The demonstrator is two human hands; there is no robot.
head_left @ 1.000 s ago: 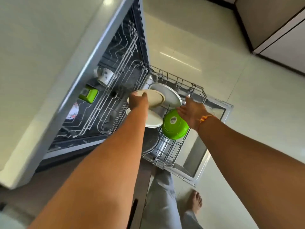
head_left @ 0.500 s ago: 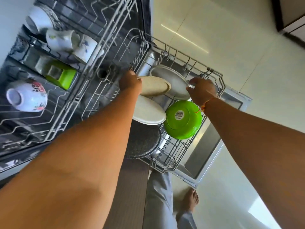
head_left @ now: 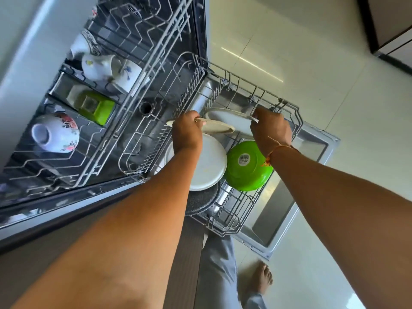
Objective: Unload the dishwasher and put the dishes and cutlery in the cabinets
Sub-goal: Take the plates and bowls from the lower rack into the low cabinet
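Note:
The dishwasher's lower rack (head_left: 236,210) is pulled out over the open door (head_left: 312,152). My left hand (head_left: 186,132) grips the rim of a cream plate (head_left: 219,128) standing in the rack. My right hand (head_left: 269,128) grips the edge of a grey-white plate (head_left: 231,118) just behind it. Below them lie a white plate (head_left: 211,166), a green bowl (head_left: 247,168) turned upside down, and a dark speckled plate (head_left: 200,201). The upper rack (head_left: 133,70) holds mugs (head_left: 124,76), a flowered bowl (head_left: 55,132) and a green container (head_left: 98,108).
The countertop edge (head_left: 20,41) runs along the left above the dishwasher. Pale tiled floor (head_left: 334,74) spreads to the right, with a dark-based cabinet (head_left: 390,30) at the top right. My bare foot (head_left: 263,277) and trouser leg (head_left: 218,268) stand beside the open door.
My right hand moved from above the green bowl to the far plate and closed on its edge. My left hand kept its hold on the cream plate. The camera came closer.

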